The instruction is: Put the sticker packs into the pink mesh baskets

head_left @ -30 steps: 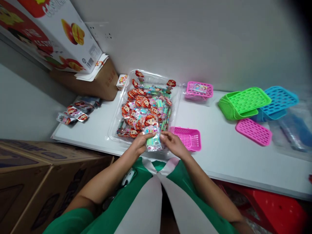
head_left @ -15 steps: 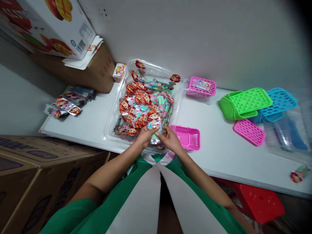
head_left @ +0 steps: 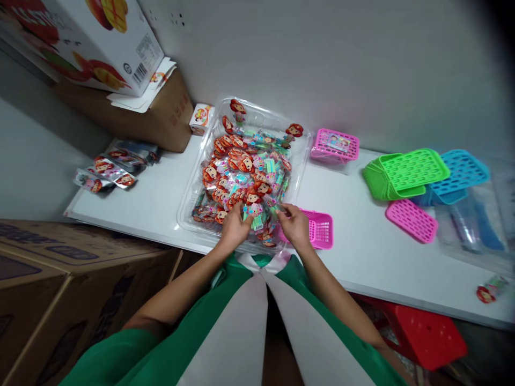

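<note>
A large clear plastic tray (head_left: 188, 194) holds a heap of small shiny packets (head_left: 235, 166) printed with a red-haired cartoon figure. At its near right part, my left hand (head_left: 235, 228) is closed with thumb and fingers on the lower left edge of a packet (head_left: 253, 215). My right hand (head_left: 294, 228) pinches another packet (head_left: 272, 203) by its right end, tilted just beside the first. Right behind my right hand, a pink plastic basket (head_left: 323, 230) stands against the tray's side, partly covered by the hand.
A lidded pink basket (head_left: 336, 145) stands at the wall. Farther right are stacked green baskets (head_left: 416, 169), blue baskets (head_left: 462, 171) and a pink lid (head_left: 412, 221). Loose packets (head_left: 110, 167) and cartons (head_left: 173, 112) lie left. A red stool (head_left: 430, 335) is below the table.
My hands were together on one packet; now they are apart. My right hand has moved right with a packet, while my left stays on another over the heap.
</note>
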